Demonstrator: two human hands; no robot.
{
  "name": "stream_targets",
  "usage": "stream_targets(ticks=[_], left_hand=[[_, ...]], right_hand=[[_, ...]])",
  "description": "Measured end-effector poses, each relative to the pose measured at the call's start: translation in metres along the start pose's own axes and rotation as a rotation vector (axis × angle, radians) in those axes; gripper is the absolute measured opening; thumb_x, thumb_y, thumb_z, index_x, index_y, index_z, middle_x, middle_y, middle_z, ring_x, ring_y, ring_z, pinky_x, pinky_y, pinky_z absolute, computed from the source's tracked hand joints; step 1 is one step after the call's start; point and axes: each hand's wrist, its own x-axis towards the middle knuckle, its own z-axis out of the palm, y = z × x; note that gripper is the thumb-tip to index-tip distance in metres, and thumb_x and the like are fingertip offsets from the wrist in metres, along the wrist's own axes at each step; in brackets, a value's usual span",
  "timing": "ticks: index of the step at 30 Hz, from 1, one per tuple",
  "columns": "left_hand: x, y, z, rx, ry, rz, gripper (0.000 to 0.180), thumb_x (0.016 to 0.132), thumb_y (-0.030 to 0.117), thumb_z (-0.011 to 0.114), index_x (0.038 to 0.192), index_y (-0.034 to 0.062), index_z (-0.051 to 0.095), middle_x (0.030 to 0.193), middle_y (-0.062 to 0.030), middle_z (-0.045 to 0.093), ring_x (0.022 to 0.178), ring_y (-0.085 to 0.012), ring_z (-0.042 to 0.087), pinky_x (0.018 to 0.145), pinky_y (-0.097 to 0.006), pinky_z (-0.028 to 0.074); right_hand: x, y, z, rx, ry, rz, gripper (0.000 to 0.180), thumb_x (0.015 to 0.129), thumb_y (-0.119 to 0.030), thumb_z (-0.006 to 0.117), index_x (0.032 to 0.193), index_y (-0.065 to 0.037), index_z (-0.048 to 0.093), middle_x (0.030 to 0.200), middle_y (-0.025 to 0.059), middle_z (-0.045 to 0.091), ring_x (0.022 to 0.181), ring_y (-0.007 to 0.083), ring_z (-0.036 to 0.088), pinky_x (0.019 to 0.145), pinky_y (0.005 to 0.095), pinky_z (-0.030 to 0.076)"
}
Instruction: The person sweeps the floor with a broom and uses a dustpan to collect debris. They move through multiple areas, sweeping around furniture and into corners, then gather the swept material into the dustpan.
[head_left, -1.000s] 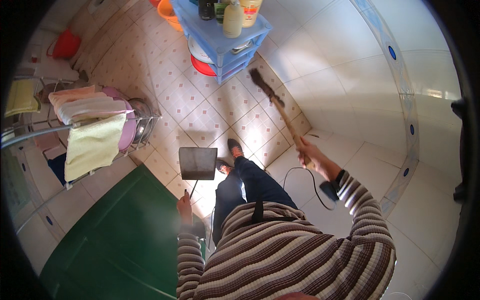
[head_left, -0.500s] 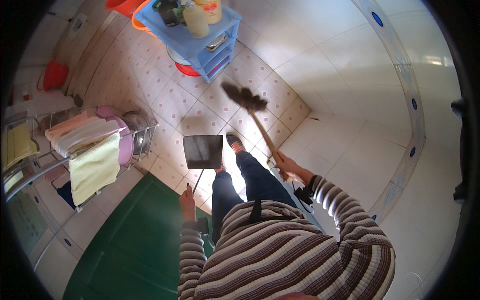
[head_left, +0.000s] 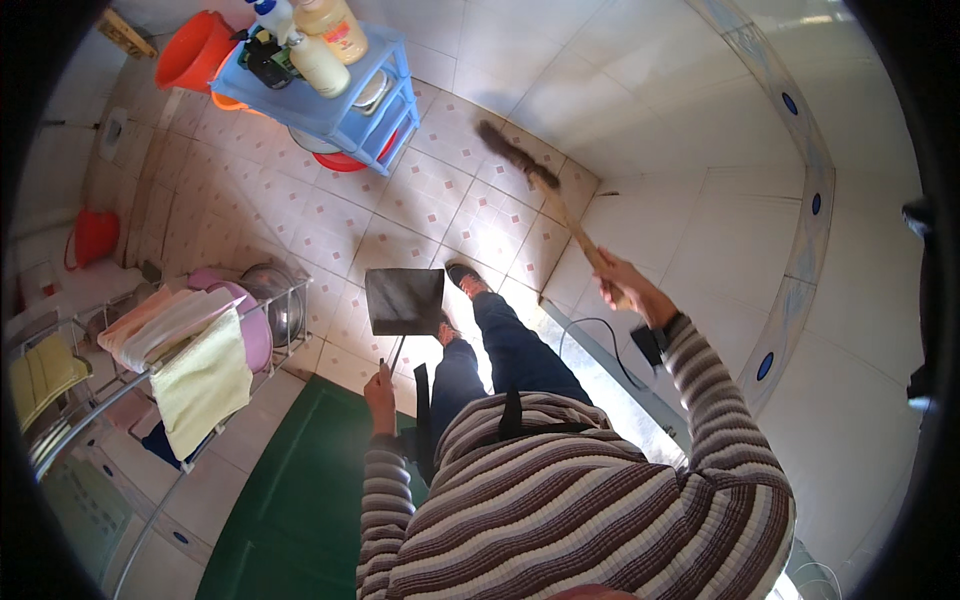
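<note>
— What has moved since a moment ago?

— From my head camera: the broom (head_left: 545, 195) has swung further out. A second ago its bristles lay just ahead of my foot; now the head is lifted away toward the corner where the patterned floor tiles (head_left: 300, 200) meet the white wall (head_left: 700, 120). The blue plastic shelf (head_left: 335, 105) with its bottles has slid toward the upper left of the view, so my head has turned as well. The dustpan (head_left: 404, 300) has hardly shifted.

— How are your hands set?

— My right hand (head_left: 628, 290) is closed round the wooden handle, arm stretched out, so the bristles reach far from me at a slant. My left hand (head_left: 380, 395) is wrapped round the thin rod of the dustpan, fingers fully curled, holding it low by my left leg.

— Why hold the pan there?

— I judge it keeps the dark tray near the floor, just beside my shoe (head_left: 465, 280), facing the side the broom works.

— And what else is around you?

— A wire rack (head_left: 200, 340) draped with cloths and holding a metal bowl stands to my left, near the green mat (head_left: 310, 490). An orange bucket (head_left: 195, 50) sits beyond the shelf, and a black cable (head_left: 600, 345) loops by the wall on my right.
</note>
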Motion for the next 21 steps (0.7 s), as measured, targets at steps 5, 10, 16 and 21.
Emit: stream_targets(ticks=[5, 10, 16, 21], left_hand=[[0.006, -0.001, 0.002, 0.04, 0.008, 0.065, 0.051, 0.092, 0.037, 0.052, 0.053, 0.005, 0.042, 0.048, 0.0017, 0.038, 0.046, -0.0075, 0.034, 0.042, -0.029, 0.026], [0.017, -0.002, 0.0, 0.066, -0.042, 0.068, 0.051, 0.092, 0.038, 0.051, 0.055, 0.0024, 0.045, 0.048, -0.0007, 0.039, 0.047, -0.0101, 0.035, 0.044, -0.032, 0.026], [0.017, -0.002, -0.006, 0.089, -0.093, 0.022, 0.053, 0.092, 0.04, 0.05, 0.056, 0.001, 0.046, 0.047, -0.0017, 0.039, 0.047, -0.0118, 0.036, 0.045, -0.034, 0.027], [0.013, -0.008, -0.013, 0.12, -0.095, 0.056, 0.053, 0.092, 0.039, 0.05, 0.054, 0.0014, 0.045, 0.048, -0.0011, 0.039, 0.047, -0.0113, 0.035, 0.045, -0.033, 0.028]], right_hand=[[0.055, 0.045, 0.007, 0.088, -0.031, -0.009, 0.079, 0.084, -0.012, 0.055, 0.145, -0.023, 0.007, 0.058, 0.0025, 0.048, 0.043, 0.013, 0.048, 0.037, 0.0282, 0.042], [-0.011, 0.115, 0.036, 0.083, -0.068, 0.034, 0.079, 0.082, -0.011, 0.058, 0.145, -0.016, 0.011, 0.057, 0.0029, 0.049, 0.043, 0.012, 0.048, 0.037, 0.0272, 0.041], [-0.089, 0.12, 0.014, 0.228, 0.061, 0.156, 0.072, 0.082, -0.009, 0.059, 0.144, -0.016, 0.021, 0.058, 0.0012, 0.049, 0.043, 0.0104, 0.047, 0.037, 0.0248, 0.04], [-0.033, 0.124, -0.001, 0.069, 0.217, -0.073, 0.072, 0.083, -0.008, 0.057, 0.144, -0.017, 0.021, 0.061, 0.0033, 0.048, 0.046, 0.0129, 0.047, 0.038, 0.028, 0.04]])
